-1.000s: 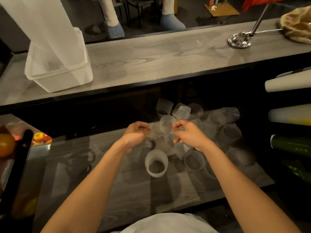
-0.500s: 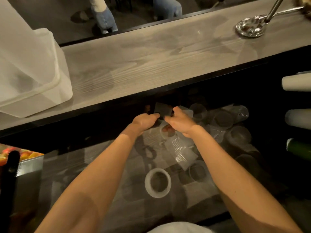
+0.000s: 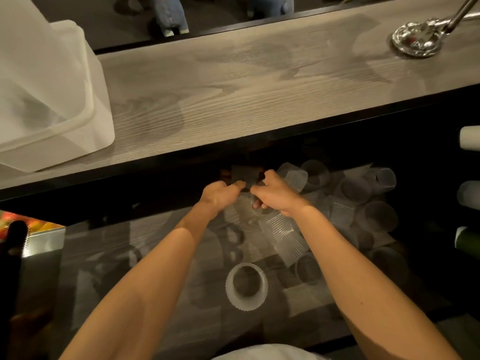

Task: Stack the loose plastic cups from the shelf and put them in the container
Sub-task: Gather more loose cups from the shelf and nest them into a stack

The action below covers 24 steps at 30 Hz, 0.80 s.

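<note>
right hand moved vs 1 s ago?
Yes. The right hand reached farther back, away from the upright frosted cup, toward the counter's front edge.

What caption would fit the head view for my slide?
Left hand pinches a cup at the back of the shelf, right hand grips a stack, container sits on the counter.

A grey wood-grain table (image 3: 259, 87) with a black front edge runs across my view under warm, low light, and the space beneath it is sunk in deep shadow. Beyond it I see a dark floor (image 3: 111, 24), where two blue-grey shoes (image 3: 170, 16) stand. A chromed round base (image 3: 415, 40) with a slanting rod sits on the table at far right. Pale rolls (image 3: 470, 137) and a green roll (image 3: 467, 241) jut in along my right edge.
</note>
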Motion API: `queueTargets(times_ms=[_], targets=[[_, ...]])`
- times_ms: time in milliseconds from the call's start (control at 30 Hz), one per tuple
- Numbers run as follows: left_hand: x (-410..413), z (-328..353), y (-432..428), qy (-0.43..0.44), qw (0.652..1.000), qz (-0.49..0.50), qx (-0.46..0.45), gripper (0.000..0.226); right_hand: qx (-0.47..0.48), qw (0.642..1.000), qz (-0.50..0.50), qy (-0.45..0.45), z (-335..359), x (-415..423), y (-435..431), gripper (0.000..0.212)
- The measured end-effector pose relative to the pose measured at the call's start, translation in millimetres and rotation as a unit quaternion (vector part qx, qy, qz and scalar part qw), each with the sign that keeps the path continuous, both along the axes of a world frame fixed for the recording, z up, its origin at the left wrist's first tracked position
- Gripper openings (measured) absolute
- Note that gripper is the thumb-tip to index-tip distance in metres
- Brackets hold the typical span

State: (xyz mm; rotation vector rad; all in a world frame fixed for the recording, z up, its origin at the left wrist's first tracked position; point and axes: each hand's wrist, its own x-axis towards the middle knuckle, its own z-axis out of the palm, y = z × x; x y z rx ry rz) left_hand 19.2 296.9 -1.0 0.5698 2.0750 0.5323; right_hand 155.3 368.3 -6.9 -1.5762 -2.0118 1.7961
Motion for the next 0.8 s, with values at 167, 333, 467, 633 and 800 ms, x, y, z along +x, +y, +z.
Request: queueTargets(times_ms=[167,333,467,633,800], targets=[[-16,-5,-31,0.015,1.0,-0.008,-0.012,0.067,0.006,0.999,0.035,0.018,-7,-5,-17,0.016],[-24,5,-52,0.015,0.997,-0.056,-0.046,0.032,0.012,0.997,0.07,-0.006,-9,-6,-32,0.028],[-29,13,-56,0.028,0.996,-0.085,-0.023,0.032,0.019,0.997,0.079,-0.001,-7,-6,-33,0.049],[-35,12,-55,0.024,0.997,-0.075,0.006,0.077,0.08,0.994,0.075,-0.006,4,-6,-35,0.044],[-31,8,-65,0.033,0.996,-0.084,0.02,0.075,0.098,0.992,0.084,-0.014,-2,-7,-40,0.033]])
